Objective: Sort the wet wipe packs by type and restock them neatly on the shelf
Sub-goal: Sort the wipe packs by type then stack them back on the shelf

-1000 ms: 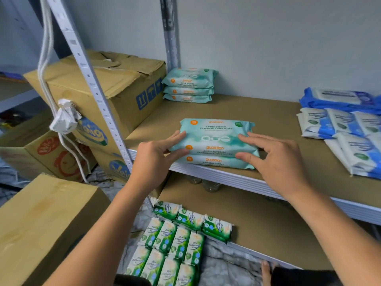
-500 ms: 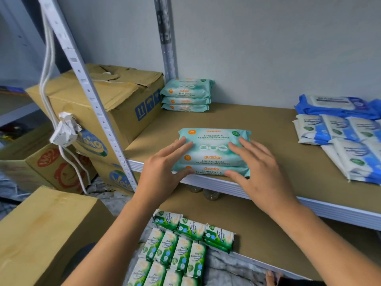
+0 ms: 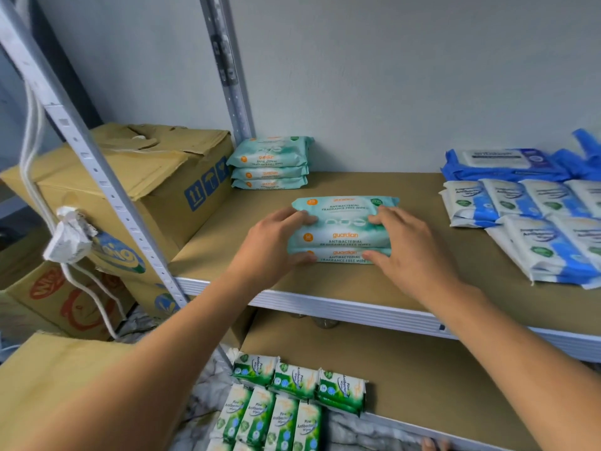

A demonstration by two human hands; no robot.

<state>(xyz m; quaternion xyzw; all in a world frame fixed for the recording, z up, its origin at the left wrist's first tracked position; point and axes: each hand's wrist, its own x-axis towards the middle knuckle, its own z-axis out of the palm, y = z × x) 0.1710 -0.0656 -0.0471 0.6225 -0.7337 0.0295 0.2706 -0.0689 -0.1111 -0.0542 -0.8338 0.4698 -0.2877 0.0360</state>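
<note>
Your brown shelf board (image 3: 406,278) has a stack of three teal packs (image 3: 270,164) sitting in the far left corner and another teal stack (image 3: 344,237) near the middle. Over on the right you've got white-and-blue packs (image 3: 533,222) spread out, with a blue pack (image 3: 507,164) behind them by the wall. Down on the lower shelf (image 3: 429,385) there's a bunch of green packs (image 3: 289,405) at the near left edge.

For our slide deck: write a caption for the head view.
Both hands, left hand and right hand, grip a stack of teal wipe packs on the brown shelf board.
</note>
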